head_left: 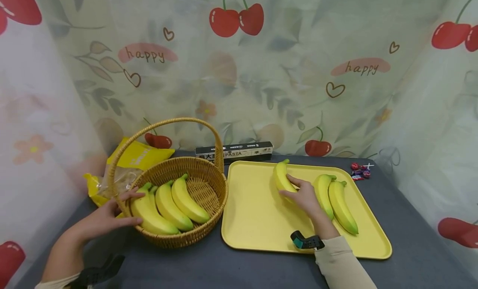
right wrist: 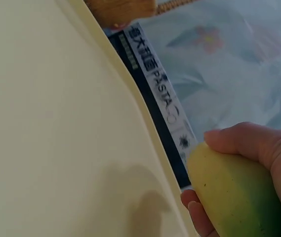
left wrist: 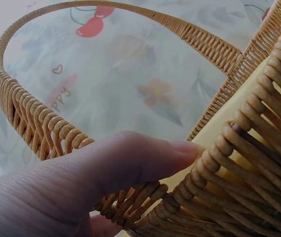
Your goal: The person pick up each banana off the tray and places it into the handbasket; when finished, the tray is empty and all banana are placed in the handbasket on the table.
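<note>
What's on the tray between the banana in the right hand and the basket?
Nothing: in the head view, bare yellow tray lies between the held banana and the basket.

A basket (head_left: 175, 206) stands on the left of the desk (head_left: 209, 268), with three bananas (head_left: 169, 208) lying in it. A tray (head_left: 254, 210) sits just right of the basket. On the tray one banana (head_left: 281, 178) lies left of a pair of bananas (head_left: 336, 202). A pasta box (head_left: 235, 151) lies behind both. A bag (head_left: 138, 156) lies behind the basket to its left. Small sweets (head_left: 360, 171) lie beyond the tray's far right corner.
</note>
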{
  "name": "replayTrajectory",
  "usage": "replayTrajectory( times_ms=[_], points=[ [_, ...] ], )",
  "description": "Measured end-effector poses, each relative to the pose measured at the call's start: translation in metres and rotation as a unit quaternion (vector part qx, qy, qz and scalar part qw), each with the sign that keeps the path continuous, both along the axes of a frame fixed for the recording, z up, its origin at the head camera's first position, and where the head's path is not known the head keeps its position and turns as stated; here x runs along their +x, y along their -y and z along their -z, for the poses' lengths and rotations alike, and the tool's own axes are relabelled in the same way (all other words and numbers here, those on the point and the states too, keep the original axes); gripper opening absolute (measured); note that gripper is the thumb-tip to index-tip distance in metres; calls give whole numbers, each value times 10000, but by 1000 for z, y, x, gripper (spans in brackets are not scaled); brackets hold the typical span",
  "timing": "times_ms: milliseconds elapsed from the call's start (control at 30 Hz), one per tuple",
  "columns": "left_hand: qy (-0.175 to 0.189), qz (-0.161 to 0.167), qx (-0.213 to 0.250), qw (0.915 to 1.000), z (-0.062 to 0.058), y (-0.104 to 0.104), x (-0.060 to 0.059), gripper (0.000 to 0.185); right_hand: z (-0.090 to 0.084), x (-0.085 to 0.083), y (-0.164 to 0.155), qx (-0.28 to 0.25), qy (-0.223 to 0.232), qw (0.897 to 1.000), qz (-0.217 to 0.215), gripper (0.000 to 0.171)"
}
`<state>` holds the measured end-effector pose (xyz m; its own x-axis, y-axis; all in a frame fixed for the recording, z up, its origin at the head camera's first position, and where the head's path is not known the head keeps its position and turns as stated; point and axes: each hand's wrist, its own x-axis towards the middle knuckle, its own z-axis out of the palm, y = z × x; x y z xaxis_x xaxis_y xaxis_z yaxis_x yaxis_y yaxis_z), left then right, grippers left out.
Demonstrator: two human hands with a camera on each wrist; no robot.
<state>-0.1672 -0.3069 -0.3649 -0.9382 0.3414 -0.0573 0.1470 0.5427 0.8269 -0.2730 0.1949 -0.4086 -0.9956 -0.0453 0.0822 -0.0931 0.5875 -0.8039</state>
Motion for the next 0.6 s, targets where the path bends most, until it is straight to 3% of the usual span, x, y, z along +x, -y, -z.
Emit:
replayTrajectory(
  times_ms=[333,600],
  points=[
    [-17,5,-11,10000,3,2,0,64,-19,15,23,-100,-56,9990,-435,64],
    [-14,-26,-94,10000,1,1,-1,64,-35,32,33,-8,-158,9926,-1208,65]
  ],
)
